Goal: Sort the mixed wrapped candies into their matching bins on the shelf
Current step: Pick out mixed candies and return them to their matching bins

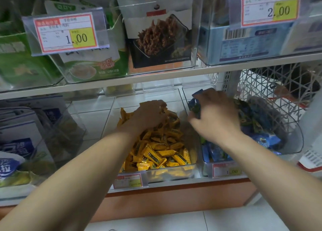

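reaching into the bottom shelf (183, 180) with both bare arms. digging the left hand (149, 114) into the yellow candies (162, 150) heaped in the middle bin (111, 119), with fingers curled down and closed round a few wrappers. holding the right hand (216, 114) above the right bin (296, 136), with fingers bent tight on a bunch (196, 105) of blue and green candies, blurred. lying below that hand, in the same bin, more blue candies (216, 154), with darker blue and green wrappers piled toward the back. fixed to the front of each bin, a red and yellow price tag (129, 180). standing just right of the right bin, a white lattice basket (278, 84). stacked on the upper shelf (122, 84), clear boxes of packaged snacks behind labels (66, 34) reading 1.00 and 2.00. at far left, blue and white bags (15, 143) in another clear box.
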Tool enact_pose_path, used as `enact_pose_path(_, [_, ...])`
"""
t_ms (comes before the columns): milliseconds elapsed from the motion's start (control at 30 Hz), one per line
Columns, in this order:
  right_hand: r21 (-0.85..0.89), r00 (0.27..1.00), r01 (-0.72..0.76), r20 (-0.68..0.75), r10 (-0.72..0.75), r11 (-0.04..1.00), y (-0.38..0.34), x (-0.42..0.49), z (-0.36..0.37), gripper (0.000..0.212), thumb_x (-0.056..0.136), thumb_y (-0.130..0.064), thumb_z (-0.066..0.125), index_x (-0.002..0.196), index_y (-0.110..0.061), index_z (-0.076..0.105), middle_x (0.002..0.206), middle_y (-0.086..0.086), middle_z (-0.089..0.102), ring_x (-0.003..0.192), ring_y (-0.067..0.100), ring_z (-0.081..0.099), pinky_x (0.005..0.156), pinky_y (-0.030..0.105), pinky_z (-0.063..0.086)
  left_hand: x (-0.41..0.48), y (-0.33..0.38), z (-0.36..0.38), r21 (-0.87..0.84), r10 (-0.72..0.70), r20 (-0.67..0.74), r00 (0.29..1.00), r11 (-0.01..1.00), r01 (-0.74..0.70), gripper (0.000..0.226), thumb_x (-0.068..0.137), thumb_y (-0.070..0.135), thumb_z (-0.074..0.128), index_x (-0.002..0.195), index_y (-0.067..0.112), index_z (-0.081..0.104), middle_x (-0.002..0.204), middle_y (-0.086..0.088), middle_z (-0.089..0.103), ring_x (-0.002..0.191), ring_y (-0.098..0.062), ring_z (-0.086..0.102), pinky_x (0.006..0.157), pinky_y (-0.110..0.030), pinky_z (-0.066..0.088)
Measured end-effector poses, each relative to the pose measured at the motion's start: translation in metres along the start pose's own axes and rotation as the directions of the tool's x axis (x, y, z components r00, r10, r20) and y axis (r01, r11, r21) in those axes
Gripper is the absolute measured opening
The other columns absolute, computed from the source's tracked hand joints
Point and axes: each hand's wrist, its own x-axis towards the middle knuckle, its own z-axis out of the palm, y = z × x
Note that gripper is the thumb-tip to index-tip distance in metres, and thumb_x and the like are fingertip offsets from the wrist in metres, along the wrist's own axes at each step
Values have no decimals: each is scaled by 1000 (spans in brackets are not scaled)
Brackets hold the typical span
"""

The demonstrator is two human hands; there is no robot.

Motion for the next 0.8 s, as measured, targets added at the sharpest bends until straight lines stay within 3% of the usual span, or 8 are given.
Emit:
enact_pose_path(100, [64,983,80,160,-89,995,-12,-5,19,65,84,-53,56,138,-18,50,135,7,51,125,31,46,100,41,43,23,4,13,4,-9,88,996,1000,9,57,87,50,64,138,27,50,138,0,56,123,-22,54,101,-40,45])
enact_pose_path(267, [199,945,-64,328,-4,978,0,-2,41,70,85,-47,56,145,-19,33,146,8,42,130,31,43,99,38,40,41,0,44,239,-22,227,974,971,-34,84,74,77,48,146,36,40,145,1,50,134,-28,41,99,-46,43])
enact_pose_path(367, [256,921,-119,390,10,959,4,0,44,82,83,-51,47,155,-22,19,155,6,36,138,30,39,107,39,37,42,-4,46,252,7,248,969,965,-72,71,72,78,44,132,41,54,132,0,58,123,-30,45,95,-43,44])
enact_pose_path(433, [279,910,-131,415,4,951,5,1,44,89,77,-56,40,157,-24,15,158,4,33,140,28,37,108,38,36,40,-9,36,160,89,291,953,977,-140,54,81,71,52,124,40,60,126,1,63,111,-22,53,95,-37,45])
enact_pose_path(533, [301,903,-117,430,-26,946,8,3,41,94,73,-60,40,158,-28,13,159,1,31,142,26,35,109,37,35,23,-20,8,7,207,383,900,974,-227,50,83,62,58,124,35,66,115,4,66,97,-9,55,83,-26,42])
enact_pose_path(633, [310,907,-98,420,-43,946,9,2,40,95,73,-60,41,158,-27,13,157,1,34,140,26,37,108,37,37,1,-24,-15,-26,254,496,830,960,-278,44,85,51,61,127,39,64,129,7,60,118,-12,54,101,-37,44])
enact_pose_path(700, [307,908,-89,416,-49,948,9,1,41,91,79,-58,44,158,-25,12,157,2,33,140,26,36,109,38,37,-8,-22,-26,44,236,551,800,950,-310,53,77,59,51,127,45,62,138,7,56,128,-12,47,107,-38,38])
enact_pose_path(800, [289,914,-67,401,-57,955,9,0,43,83,90,-50,50,158,-22,11,157,5,33,139,28,36,109,39,37,-7,-14,-32,38,162,544,823,975,-218,55,74,69,47,118,44,69,124,10,65,113,-10,57,100,-36,42])
